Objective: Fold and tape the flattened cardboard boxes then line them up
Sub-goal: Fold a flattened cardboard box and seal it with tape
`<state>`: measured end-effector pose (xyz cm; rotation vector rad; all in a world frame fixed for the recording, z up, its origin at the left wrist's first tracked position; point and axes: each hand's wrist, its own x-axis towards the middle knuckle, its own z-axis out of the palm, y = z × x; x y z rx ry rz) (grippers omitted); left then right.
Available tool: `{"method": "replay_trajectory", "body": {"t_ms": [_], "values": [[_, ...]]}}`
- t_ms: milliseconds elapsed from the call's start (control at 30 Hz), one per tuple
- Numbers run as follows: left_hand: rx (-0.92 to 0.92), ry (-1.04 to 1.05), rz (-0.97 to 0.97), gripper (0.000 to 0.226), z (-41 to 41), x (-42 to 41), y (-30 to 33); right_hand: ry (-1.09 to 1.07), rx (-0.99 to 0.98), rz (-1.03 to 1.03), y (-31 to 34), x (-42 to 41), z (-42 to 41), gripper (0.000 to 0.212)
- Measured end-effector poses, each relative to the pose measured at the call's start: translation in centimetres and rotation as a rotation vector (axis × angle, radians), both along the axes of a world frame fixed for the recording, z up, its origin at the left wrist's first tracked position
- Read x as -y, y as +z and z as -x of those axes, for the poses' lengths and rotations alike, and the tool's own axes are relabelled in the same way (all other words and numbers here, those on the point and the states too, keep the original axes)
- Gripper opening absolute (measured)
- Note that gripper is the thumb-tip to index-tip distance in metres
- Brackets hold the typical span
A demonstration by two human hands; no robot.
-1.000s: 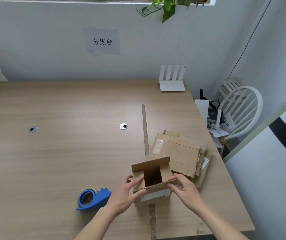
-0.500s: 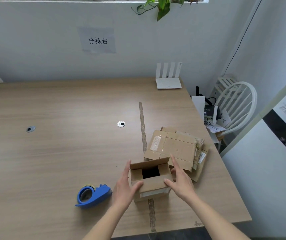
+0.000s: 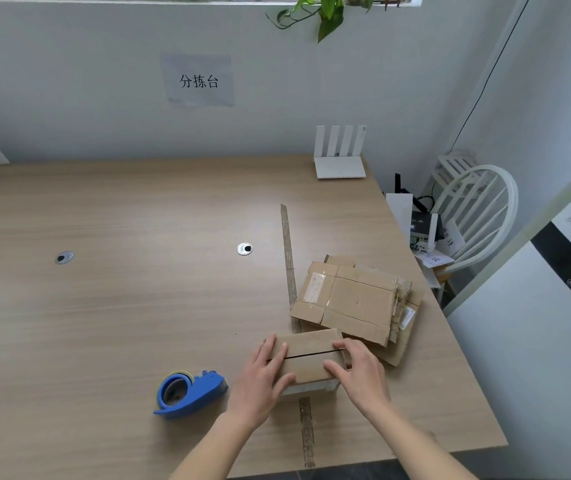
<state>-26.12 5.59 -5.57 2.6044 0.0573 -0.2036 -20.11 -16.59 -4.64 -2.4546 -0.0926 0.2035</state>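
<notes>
A small brown cardboard box [image 3: 309, 355] stands on the wooden table [image 3: 131, 306] near its front edge, with its two top flaps folded down and a dark slit between them. My left hand [image 3: 259, 379] lies over the box's left side, fingers on the flaps. My right hand [image 3: 358, 370] lies over the right side, fingers pressing the flaps down. A stack of flattened cardboard boxes [image 3: 356, 299] lies just behind and to the right. A blue tape dispenser [image 3: 187, 393] sits on the table left of my left hand.
A strip of tape [image 3: 289, 258] runs down the table through the box's spot. A white router [image 3: 339, 157] stands at the back right by the wall. Two round cable holes [image 3: 244, 248] are in the tabletop. A white chair [image 3: 474, 216] stands beyond the table's right edge.
The box's top was open with one flap upright; both hands have since pushed the flaps down so the top is closed.
</notes>
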Motion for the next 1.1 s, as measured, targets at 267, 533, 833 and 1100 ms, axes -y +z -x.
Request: {"method": "replay_trajectory", "body": {"t_ms": [267,533,833,1100], "values": [[0.043,0.057,-0.013,0.071,-1.1,-0.8,0.0,0.193,0.003,0.126,-0.5,-1.2,-0.4,0.063],[0.048,0.055,0.023,0.069,-0.4,-2.2,-0.4,0.218,-0.004,0.128,-0.7,-1.8,0.0,0.063],[-0.157,0.367,-0.271,0.080,5.6,-12.9,-5.7,0.198,-0.001,0.126,0.1,-2.0,0.2,0.060],[-0.235,0.362,-0.155,0.081,5.6,-13.5,-8.1,0.201,0.001,0.140,-0.1,-2.1,0.2,0.060]]}}
